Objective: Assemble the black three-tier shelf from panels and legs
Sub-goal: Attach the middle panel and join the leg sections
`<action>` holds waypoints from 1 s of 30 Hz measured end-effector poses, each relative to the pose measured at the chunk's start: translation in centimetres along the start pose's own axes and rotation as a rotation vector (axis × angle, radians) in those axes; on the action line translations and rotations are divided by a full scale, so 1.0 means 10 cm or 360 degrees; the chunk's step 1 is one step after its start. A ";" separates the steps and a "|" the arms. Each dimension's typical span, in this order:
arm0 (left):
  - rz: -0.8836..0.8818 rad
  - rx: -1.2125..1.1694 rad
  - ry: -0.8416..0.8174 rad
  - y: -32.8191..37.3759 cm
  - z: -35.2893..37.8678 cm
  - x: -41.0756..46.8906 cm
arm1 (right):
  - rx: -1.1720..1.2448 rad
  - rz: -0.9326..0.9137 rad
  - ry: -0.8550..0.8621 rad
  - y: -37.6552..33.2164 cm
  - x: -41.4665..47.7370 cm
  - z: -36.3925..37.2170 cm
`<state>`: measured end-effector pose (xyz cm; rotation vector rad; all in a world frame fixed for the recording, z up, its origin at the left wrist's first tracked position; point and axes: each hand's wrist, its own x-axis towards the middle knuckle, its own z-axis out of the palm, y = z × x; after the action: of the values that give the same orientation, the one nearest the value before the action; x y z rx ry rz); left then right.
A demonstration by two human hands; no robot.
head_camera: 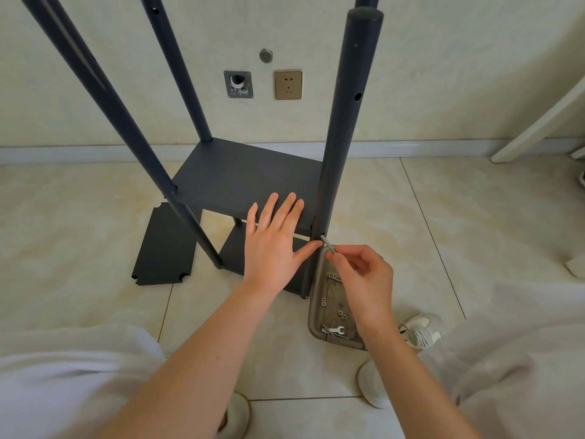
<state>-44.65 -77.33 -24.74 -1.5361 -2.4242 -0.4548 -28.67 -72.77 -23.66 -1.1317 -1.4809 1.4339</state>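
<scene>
A bolt (327, 243) is pinched between thumb and forefinger of the right hand (364, 280), with its tip at the near leg (342, 137), just by the panel (240, 175) corner. The left hand (272, 245) is laid flat on that panel, fingers straight. Fastening this tier appears to be the step in hand. Next, the bolt must be lined up with the hole and driven in. A loose panel (164, 248) lies on the floor.

No readable text, label, brand or number. The wall socket (287, 85), well above the right hand (364, 280) pinching a bolt (327, 243), has markings too small to tell. Any stamp on the wrench (336, 330), in the tray (312, 312) just below that grip, is unreadable.
</scene>
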 end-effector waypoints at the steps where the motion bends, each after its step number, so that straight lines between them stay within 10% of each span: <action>1: -0.0001 -0.0005 -0.0001 0.00 0.00 0.00 | 0.0005 0.0009 0.0001 0.00 0.01 0.00; 30: -0.0130 -0.0153 -0.0201 0.11 -0.13 0.01 | 0.0085 0.0109 -0.0084 -0.15 0.13 0.08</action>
<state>-43.63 -77.25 -23.37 -1.5520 -2.6045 -0.5112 -29.98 -71.77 -22.31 -1.1292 -1.4435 1.5524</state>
